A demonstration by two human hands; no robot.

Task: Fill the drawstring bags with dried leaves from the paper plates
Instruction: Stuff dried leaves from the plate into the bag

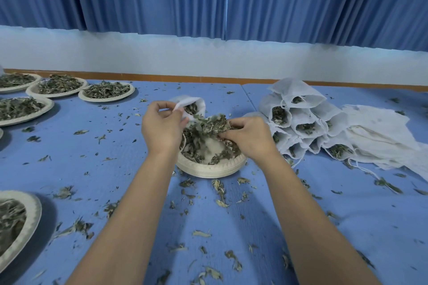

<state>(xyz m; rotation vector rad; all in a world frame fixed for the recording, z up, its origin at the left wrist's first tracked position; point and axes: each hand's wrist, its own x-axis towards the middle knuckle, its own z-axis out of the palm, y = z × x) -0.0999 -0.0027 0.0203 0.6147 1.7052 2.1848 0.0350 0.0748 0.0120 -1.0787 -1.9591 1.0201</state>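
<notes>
— Drawstring bag pinched at its rim by the left hand, thumb and fingers curled on the white cloth. Mouth open, just past the knuckles, with some leaves inside already.
— And the right hand?
— Curled round a clump of dried leaves, low on the paper plate under both hands. Not in the bag yet.
— So what could go wrong?
— Dropping bits on the way over. Only a small hop from plate to bag, but crumbly stuff, easy to lose between fingers. Plenty of loose bits on the blue table near the wrists already.
— Anything else?
— Floppy cloth. Held on one side only, so maybe sagging shut at the wrong time. Then leaves on the table, not inside.
— And squeezing too hard?
— Crushing to dust, maybe.
— What about the right side?
— Pile of filled bags just beside the right hand, mouths open. Easy to bump with the elbow and tip out. More full plates well off past the left hand, safe from all this.
</notes>
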